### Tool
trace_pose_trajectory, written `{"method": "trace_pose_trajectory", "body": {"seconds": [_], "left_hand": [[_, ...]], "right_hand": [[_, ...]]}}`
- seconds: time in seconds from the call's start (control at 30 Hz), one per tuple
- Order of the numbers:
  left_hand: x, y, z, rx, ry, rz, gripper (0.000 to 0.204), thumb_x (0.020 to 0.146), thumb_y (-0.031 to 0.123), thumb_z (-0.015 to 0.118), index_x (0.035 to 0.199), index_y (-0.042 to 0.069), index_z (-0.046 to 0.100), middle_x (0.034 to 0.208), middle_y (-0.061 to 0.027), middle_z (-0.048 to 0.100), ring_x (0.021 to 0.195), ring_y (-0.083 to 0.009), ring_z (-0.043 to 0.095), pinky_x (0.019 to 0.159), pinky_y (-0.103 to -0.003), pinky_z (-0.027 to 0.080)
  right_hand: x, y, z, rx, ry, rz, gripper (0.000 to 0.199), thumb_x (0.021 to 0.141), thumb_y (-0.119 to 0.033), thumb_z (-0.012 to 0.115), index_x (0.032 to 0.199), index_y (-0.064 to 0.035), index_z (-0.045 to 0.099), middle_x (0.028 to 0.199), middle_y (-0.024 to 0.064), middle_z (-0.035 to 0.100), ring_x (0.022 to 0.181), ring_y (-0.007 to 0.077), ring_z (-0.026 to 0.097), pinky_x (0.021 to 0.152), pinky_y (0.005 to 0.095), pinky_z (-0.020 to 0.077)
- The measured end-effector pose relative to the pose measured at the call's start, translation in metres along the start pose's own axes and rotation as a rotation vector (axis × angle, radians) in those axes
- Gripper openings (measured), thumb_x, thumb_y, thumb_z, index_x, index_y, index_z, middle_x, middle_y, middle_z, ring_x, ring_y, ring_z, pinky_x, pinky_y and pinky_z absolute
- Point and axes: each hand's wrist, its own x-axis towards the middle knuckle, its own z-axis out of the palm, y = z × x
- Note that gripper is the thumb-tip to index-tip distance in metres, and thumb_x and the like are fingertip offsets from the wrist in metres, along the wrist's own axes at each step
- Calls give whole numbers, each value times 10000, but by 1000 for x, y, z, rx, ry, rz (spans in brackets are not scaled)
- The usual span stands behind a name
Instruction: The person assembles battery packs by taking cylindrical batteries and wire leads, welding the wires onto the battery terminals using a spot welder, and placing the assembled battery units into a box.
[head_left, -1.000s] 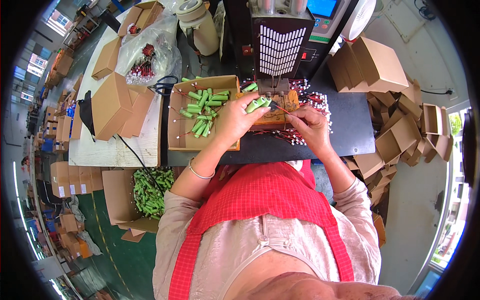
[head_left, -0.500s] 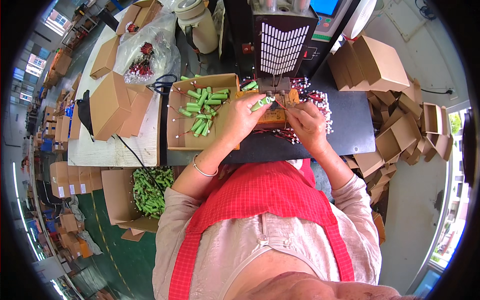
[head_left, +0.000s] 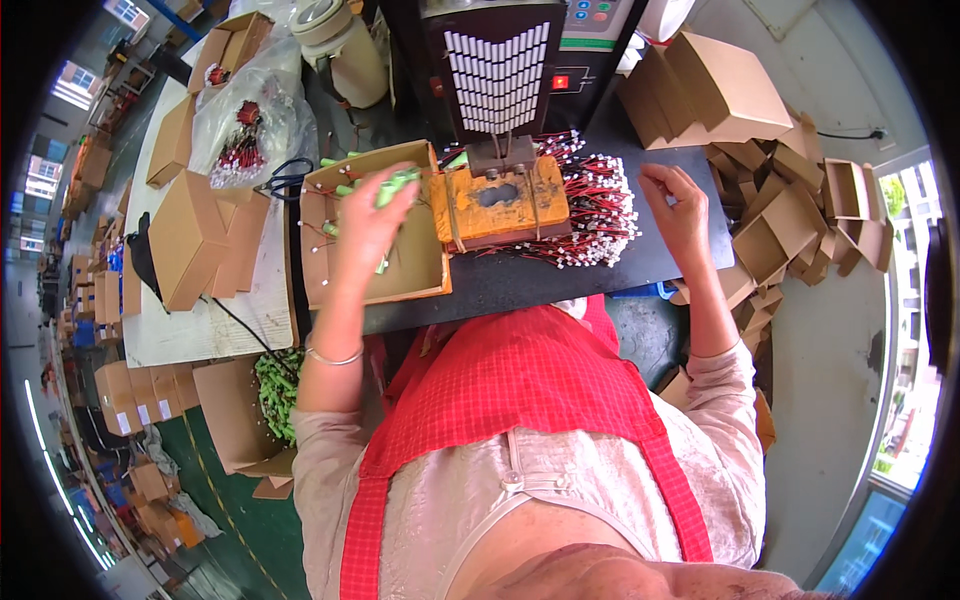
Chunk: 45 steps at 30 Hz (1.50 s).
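Head view: hands, earlier together at the orange fixture [head_left: 500,203], now apart.

1. You wear a red checked apron [head_left: 520,400] with red straps.
2. Beneath it, your pale pink blouse [head_left: 690,450] has a small button and elbow-length sleeves.
3. Your left wrist carries a thin silver bangle [head_left: 333,357].

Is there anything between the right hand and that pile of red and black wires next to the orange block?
Nothing visible. The right hand hovers beside the wire pile on the black table; the orange block lies beyond the pile.
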Motion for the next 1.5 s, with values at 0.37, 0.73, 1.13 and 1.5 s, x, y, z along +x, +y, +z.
{"method": "trace_pose_trajectory", "body": {"seconds": [0.37, 0.73, 1.13, 1.5], "left_hand": [[-20, -14, -50, 662, 7, 153, 260, 820, 166, 600, 1014, -7, 608, 961, -154, 583, 845, -279, 589, 746, -310, 452], [-33, 13, 14, -213, -296, -22, 288, 795, 80, 655, 1072, 23, 599, 877, -28, 637, 744, -73, 584, 649, -206, 511], [-29, 28, 95, -832, -262, -199, 359, 809, 71, 643, 1138, 11, 513, 991, -66, 619, 852, -128, 612, 682, -235, 518], [-35, 17, 94, -786, -265, -152, 248, 803, 70, 646, 1032, 16, 569, 869, -25, 603, 756, -113, 608, 627, -222, 510]], "right_hand": [[-11, 39, 8, -214, -237, -33, 181, 749, -43, 574, 924, -25, 618, 927, 149, 591, 845, 323, 590, 735, 362, 494], [-6, 18, -30, -367, 17, -20, 113, 732, -38, 581, 833, -13, 625, 782, 119, 559, 746, 272, 573, 672, 349, 466], [-50, -27, 5, 546, -207, 249, 41, 796, -18, 630, 829, -1, 612, 795, 9, 574, 715, 63, 530, 630, 203, 436], [-47, -50, 53, 594, -466, 301, 113, 826, -52, 616, 915, 16, 600, 834, 0, 606, 772, 68, 550, 707, 218, 460]]}}
